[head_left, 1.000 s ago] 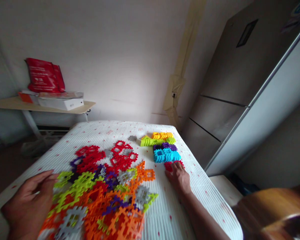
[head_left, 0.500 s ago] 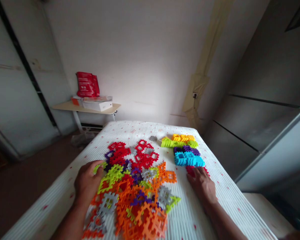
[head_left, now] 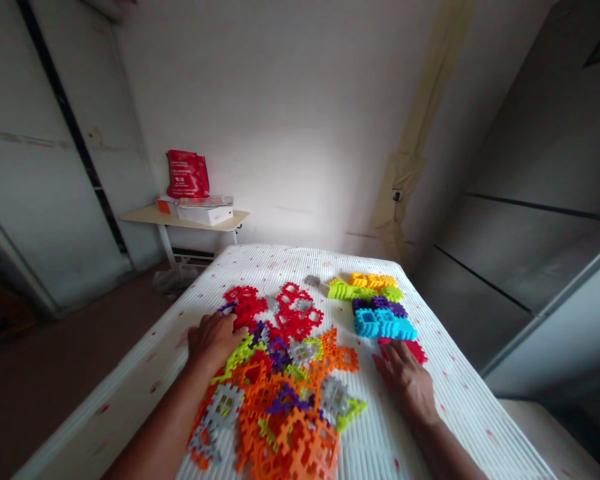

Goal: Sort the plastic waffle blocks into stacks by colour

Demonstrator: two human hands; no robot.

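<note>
A loose heap of plastic interlocking building pieces (head_left: 280, 393) in orange, red, lime, purple and grey covers the middle of the bed. My left hand (head_left: 214, 341) reaches over its left edge, thumb and fingers apart, touching lime pieces (head_left: 240, 357) near the red pieces (head_left: 250, 310); some fingertips are hidden. On the right, my right hand (head_left: 407, 380) lies with fingers stretched over red pieces (head_left: 416, 351). Just beyond it are rows of light blue pieces (head_left: 384, 324), purple pieces (head_left: 383, 304), lime pieces (head_left: 363, 292) and yellow pieces (head_left: 373, 280).
A white, ribbed, red-dotted cover (head_left: 290, 257) lies under everything. One grey piece (head_left: 312, 281) sits apart at the back. A small table (head_left: 145, 215) beyond carries a red bag (head_left: 187, 175) and a white box (head_left: 205, 213). Grey cabinets (head_left: 530, 220) stand at the right.
My left hand has moved right and forward onto the heap; the lime piece seen in its fingers before no longer shows there. My right hand stays at the red pieces. The view has shifted slightly.
</note>
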